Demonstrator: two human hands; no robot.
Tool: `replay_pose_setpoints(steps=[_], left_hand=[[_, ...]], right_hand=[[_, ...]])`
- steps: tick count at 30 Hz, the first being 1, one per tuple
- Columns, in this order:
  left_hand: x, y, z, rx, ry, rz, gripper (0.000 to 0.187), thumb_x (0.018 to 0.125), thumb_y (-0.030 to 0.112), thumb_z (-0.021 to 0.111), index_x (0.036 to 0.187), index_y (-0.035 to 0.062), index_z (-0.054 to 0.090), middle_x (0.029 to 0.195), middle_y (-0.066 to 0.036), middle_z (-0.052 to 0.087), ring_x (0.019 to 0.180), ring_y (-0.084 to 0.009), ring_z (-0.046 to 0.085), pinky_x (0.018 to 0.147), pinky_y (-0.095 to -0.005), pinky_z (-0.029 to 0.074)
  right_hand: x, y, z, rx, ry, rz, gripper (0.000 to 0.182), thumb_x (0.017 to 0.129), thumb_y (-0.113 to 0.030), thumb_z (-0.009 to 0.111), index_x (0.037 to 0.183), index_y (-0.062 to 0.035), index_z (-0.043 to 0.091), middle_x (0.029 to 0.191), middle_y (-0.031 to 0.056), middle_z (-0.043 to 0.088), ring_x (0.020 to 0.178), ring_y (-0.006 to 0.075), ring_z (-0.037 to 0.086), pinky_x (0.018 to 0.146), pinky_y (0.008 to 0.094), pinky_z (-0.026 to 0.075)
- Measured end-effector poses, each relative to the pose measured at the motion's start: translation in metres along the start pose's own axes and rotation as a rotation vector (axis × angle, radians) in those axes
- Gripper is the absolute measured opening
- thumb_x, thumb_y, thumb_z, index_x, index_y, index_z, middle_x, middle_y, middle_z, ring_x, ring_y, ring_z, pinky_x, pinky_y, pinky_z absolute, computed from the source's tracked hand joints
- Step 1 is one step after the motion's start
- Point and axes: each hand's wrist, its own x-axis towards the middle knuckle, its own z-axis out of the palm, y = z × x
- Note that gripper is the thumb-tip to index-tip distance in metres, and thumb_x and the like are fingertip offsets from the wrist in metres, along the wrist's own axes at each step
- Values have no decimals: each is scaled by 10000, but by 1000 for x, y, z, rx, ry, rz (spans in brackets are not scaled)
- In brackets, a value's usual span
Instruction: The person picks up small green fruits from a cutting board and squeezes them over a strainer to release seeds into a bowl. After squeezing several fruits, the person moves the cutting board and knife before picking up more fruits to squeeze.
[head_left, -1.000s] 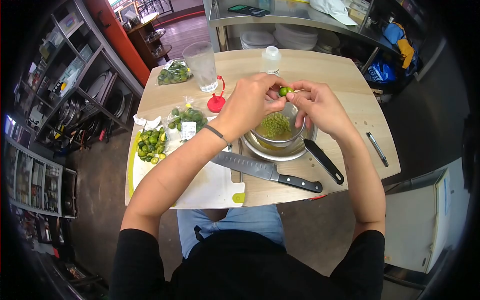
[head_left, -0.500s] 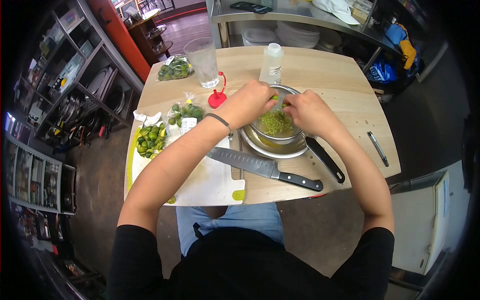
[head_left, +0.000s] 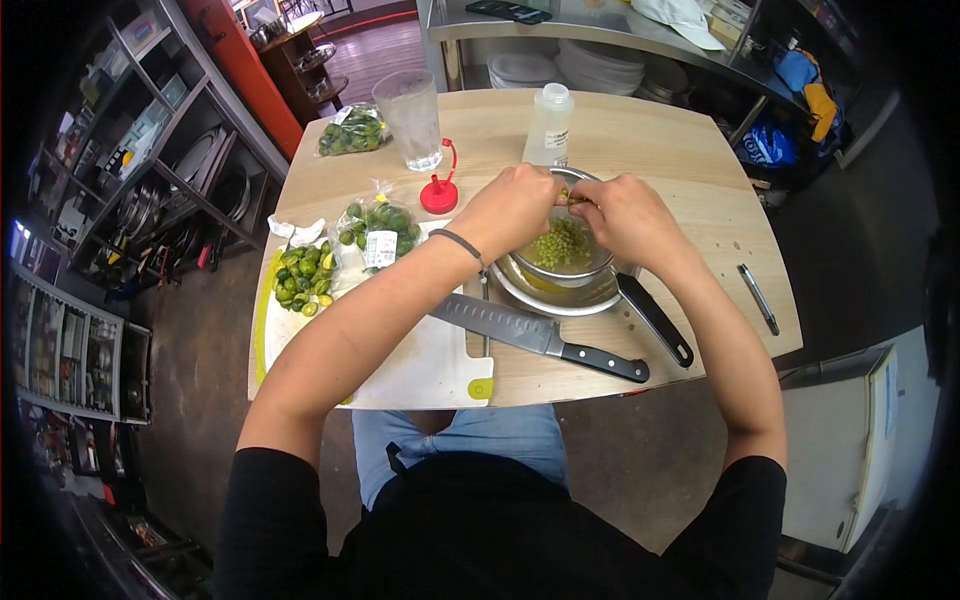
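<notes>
Close together above a metal strainer (head_left: 546, 272), my left hand (head_left: 522, 203) and my right hand (head_left: 628, 218) are both closed in a pinch. A small green lime piece (head_left: 573, 199) shows between their fingertips; the fingers cover most of it. Pale green pulp and seeds (head_left: 560, 245) lie in the strainer, which rests over a steel pan (head_left: 570, 303) with a black handle (head_left: 655, 320). Below my left forearm, a large kitchen knife (head_left: 550, 340) lies partly over the white cutting board (head_left: 430, 370). Cut limes (head_left: 300, 278) are heaped on the board's left side.
Bagged small limes (head_left: 385, 225) sit by the board, with another bag (head_left: 352, 131) farther back. A clear plastic cup (head_left: 410, 120), a red squeeze-bottle cap (head_left: 438, 195) and an open plastic bottle (head_left: 550, 125) stand beyond my hands. A pen (head_left: 758, 298) lies at right.
My hands have come together over the strainer, the left moving slightly right. Green pieces seen separately at each hand's fingertips are now mostly hidden. The view has shifted slightly.
</notes>
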Motion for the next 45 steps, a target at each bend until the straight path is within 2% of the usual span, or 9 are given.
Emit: replay_pose_setpoints(steps=[5,11,13,15,19,32,40,42,45], left_hand=[[-2,3,-2,-14,-35,-11,192,674,-69,653,861,-33,670,853,-252,662,837,-389,665,766,-436,548],[-3,4,-3,-19,-33,-21,186,690,-65,643,872,-33,667,848,-249,663,835,-390,664,771,-436,545],[-2,5,-5,-4,-6,22,81,748,-46,612,825,-35,634,811,-226,657,763,-396,654,714,-452,533],[0,7,-6,-2,-4,16,77,756,-36,610,829,-33,637,808,-226,654,762,-400,649,709,-456,529],[1,8,-6,-28,4,19,88,773,-9,610,848,-22,655,811,-217,650,768,-406,638,698,-457,519],[2,9,-12,-2,94,70,182,738,-50,601,899,0,671,842,-183,664,794,-367,652,716,-429,531],[7,16,-18,-151,353,50,101,815,16,614,902,8,664,882,-169,660,806,-372,638,722,-441,512],[-2,15,-13,-97,252,7,102,828,38,619,914,9,665,889,-170,661,815,-374,636,732,-445,509],[-1,11,-16,-68,142,-52,116,853,75,625,937,9,669,905,-178,661,839,-378,635,749,-446,508]], right_hand=[[-1,3,-1,27,22,-40,164,814,-160,707,941,-57,709,774,154,682,754,352,644,693,435,507],[0,1,-6,77,-13,-44,170,796,-151,736,911,-35,692,750,142,681,731,345,648,675,423,499],[-1,1,-6,79,-22,-44,168,795,-143,737,905,-27,687,746,146,681,717,348,646,670,423,496],[-2,1,-5,85,8,-72,132,800,-145,710,830,-25,665,729,159,663,736,358,648,695,457,512],[-1,1,-2,-1,-6,-59,75,812,-95,670,820,-21,663,718,164,660,726,369,646,689,473,511],[-2,2,-3,59,103,-107,83,834,-35,595,876,-32,668,781,143,697,744,346,666,688,437,533],[-3,-5,-14,308,318,-90,98,877,-115,618,919,-37,660,717,161,652,715,380,633,641,461,490],[-4,3,-3,-13,1,-81,147,894,-145,621,945,-11,653,794,166,661,713,361,619,666,411,483],[-7,-4,-13,180,148,-17,160,892,-187,621,935,-37,658,847,165,671,819,372,635,710,471,484]])
